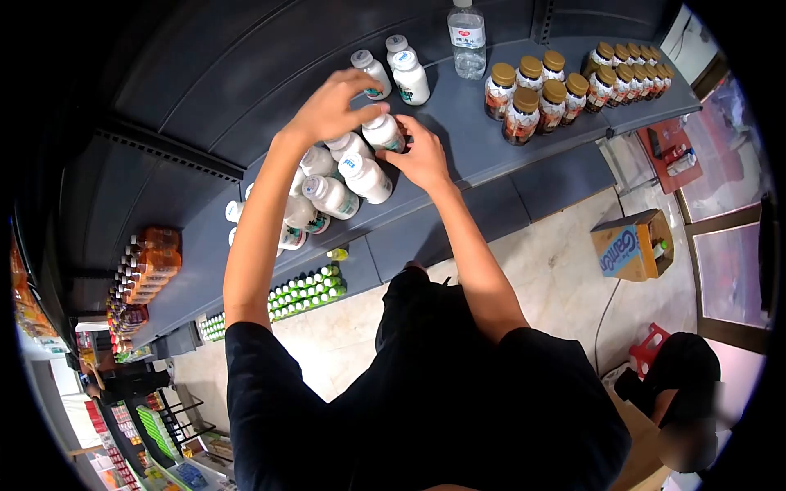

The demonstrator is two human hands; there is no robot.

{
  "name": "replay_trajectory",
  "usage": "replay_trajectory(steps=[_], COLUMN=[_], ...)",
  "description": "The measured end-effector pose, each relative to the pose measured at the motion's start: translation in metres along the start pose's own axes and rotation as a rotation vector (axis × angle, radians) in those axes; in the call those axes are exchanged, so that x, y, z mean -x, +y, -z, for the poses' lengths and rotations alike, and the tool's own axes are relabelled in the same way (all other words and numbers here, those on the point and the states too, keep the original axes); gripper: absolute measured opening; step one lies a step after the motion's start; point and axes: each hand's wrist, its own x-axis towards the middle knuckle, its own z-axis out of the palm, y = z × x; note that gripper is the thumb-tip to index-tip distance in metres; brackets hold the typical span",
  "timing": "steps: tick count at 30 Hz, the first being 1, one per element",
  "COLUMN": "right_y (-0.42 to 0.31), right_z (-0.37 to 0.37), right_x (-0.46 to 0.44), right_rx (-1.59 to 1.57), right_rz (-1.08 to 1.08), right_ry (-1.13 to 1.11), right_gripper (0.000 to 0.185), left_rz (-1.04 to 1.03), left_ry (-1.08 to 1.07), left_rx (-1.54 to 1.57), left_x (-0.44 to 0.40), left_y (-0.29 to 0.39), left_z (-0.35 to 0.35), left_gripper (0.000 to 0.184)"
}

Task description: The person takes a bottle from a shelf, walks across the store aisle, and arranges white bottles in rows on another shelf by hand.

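My right hand [419, 155] has its fingers wrapped round a white bottle [383, 133] on the grey shelf [458, 123]. Above that bottle's cap is my left hand [337, 105], its fingers apart and curved, one fingertip close to the cap. Whether that fingertip touches the cap, I cannot tell. More white bottles [365, 178] with white caps stand in a group below and left of my hands, partly hidden by my left forearm. Behind my hands, three white bottles [410, 78] stand nearer the shelf's back panel.
A clear water bottle [467, 41] and several gold-capped jars [521, 119] stand to the right. Orange bottles [155, 262] are at the left. Green bottles [303, 295] fill a lower shelf. A cardboard box [630, 247] is on the floor; a person [684, 368] is at the lower right.
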Motion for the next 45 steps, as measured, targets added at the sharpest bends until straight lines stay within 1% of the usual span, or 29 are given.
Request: replay_trajectory(steps=[1, 3, 4, 6, 7, 8, 10, 11, 14, 15, 18, 19, 22, 23, 26, 27, 30, 31, 34, 37, 41, 44, 45], right_y=[0.004, 0.012, 0.015, 0.018, 0.018, 0.01, 0.013, 0.014, 0.023, 0.027, 0.031, 0.034, 0.042, 0.044, 0.043, 0.04, 0.038, 0.035, 0.032, 0.029, 0.024, 0.022, 0.027], right_z=[0.001, 0.003, 0.005, 0.01, 0.013, 0.02, 0.019, 0.021, 0.022, 0.024, 0.025, 0.025, 0.019, 0.015, -0.001, -0.002, -0.007, -0.007, -0.004, 0.002, 0.014, 0.026, 0.031], right_x=[0.0, -0.001, -0.002, -0.004, -0.006, -0.006, -0.009, -0.009, -0.016, -0.017, -0.02, -0.02, -0.024, -0.027, -0.029, -0.029, -0.029, -0.028, -0.024, -0.017, -0.007, -0.001, -0.001], right_rx=[-0.029, -0.086, -0.114, -0.06, -0.033, -0.097, -0.18, -0.208, -0.363, -0.364, -0.393, -0.388, -0.365, -0.353, -0.293, -0.261, -0.32, -0.333, -0.345, -0.308, -0.127, 0.02, 0.043], right_rz=[0.016, 0.036, 0.048, 0.094, 0.118, 0.098, 0.118, 0.098, 0.043, 0.046, -0.043, -0.043, -0.026, -0.019, 0.019, 0.002, -0.047, -0.054, -0.056, -0.02, 0.051, 0.07, 0.081], right_ry=[-0.014, -0.051, -0.067, -0.136, -0.164, -0.218, -0.203, -0.22, -0.196, -0.163, -0.07, -0.053, 0.007, 0.036, 0.15, 0.198, 0.296, 0.35, 0.409, 0.406, 0.409, 0.419, 0.375], right_gripper=[0.073, 0.084, 0.089, 0.097, 0.101, 0.106, 0.109, 0.109, 0.103, 0.093, 0.079, 0.074, 0.06, 0.056, 0.052, 0.048, 0.044, 0.042, 0.044, 0.05, 0.065, 0.062, 0.061], left_rz=[0.025, 0.072, 0.105, 0.165, 0.204, 0.185, 0.143, 0.182, 0.257, 0.247, 0.243, 0.2, 0.174, 0.132, 0.116, 0.105, 0.052, 0.059, 0.014, -0.019, -0.123, -0.136, -0.136], left_ry=[0.051, 0.155, 0.131, 0.085, 0.035, 0.022, -0.008, -0.042, -0.084, -0.075, -0.136, -0.095, -0.104, -0.12, -0.178, -0.174, -0.151, -0.18, -0.159, -0.128, -0.136, -0.165, -0.173], left_rx=[-0.05, -0.147, -0.149, -0.158, -0.101, -0.108, -0.121, -0.107, -0.1, -0.116, -0.142, -0.152, -0.115, -0.142, -0.232, -0.249, -0.187, -0.146, -0.032, 0.03, 0.082, 0.112, 0.116], left_x=[-0.003, -0.014, -0.018, -0.03, -0.037, -0.043, -0.054, -0.058, -0.063, -0.066, -0.069, -0.068, -0.064, -0.064, -0.056, -0.055, -0.053, -0.054, -0.054, -0.054, -0.058, -0.058, -0.056], left_y=[-0.005, -0.017, -0.022, -0.033, -0.042, -0.057, -0.076, -0.08, -0.081, -0.088, -0.079, -0.074, -0.058, -0.049, -0.016, -0.012, -0.012, -0.009, -0.001, 0.014, 0.035, 0.049, 0.053], left_z=[-0.001, -0.004, -0.005, -0.006, -0.01, -0.017, -0.026, -0.029, -0.035, -0.04, -0.032, -0.03, -0.024, -0.022, -0.018, -0.018, -0.014, -0.01, -0.008, -0.012, -0.014, -0.009, -0.008], left_gripper=[0.042, 0.041, 0.042, 0.044, 0.045, 0.044, 0.043, 0.043, 0.041, 0.039, 0.042, 0.04, 0.033, 0.031, 0.035, 0.033, 0.029, 0.028, 0.029, 0.028, 0.029, 0.028, 0.028])
